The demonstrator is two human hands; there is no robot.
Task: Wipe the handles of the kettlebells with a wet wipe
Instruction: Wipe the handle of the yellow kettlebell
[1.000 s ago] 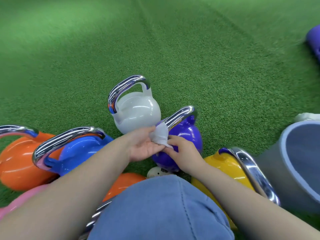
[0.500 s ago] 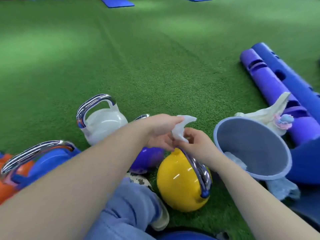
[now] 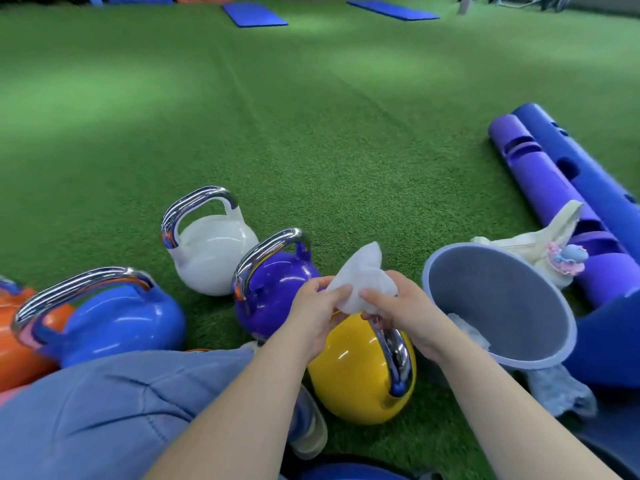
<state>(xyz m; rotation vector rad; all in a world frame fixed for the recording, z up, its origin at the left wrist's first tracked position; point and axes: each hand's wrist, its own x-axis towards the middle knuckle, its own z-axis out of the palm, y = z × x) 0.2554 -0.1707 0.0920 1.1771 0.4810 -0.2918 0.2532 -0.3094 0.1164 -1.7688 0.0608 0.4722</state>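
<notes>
The orange kettlebell (image 3: pixel 14 336) is cut off at the left edge, and a knee in blue fabric (image 3: pixel 114 410) hides the near side of the blue kettlebell (image 3: pixel 114 320). No label or writing can be read anywhere. Both forearms reach forward from the near edge. The left hand (image 3: pixel 317 311) and right hand (image 3: pixel 401 311) each pinch the white wet wipe (image 3: pixel 363 282), held up just above the chrome handle (image 3: pixel 396 355) of the yellow kettlebell (image 3: pixel 349 375), left of the grey bucket (image 3: pixel 540 344).
</notes>
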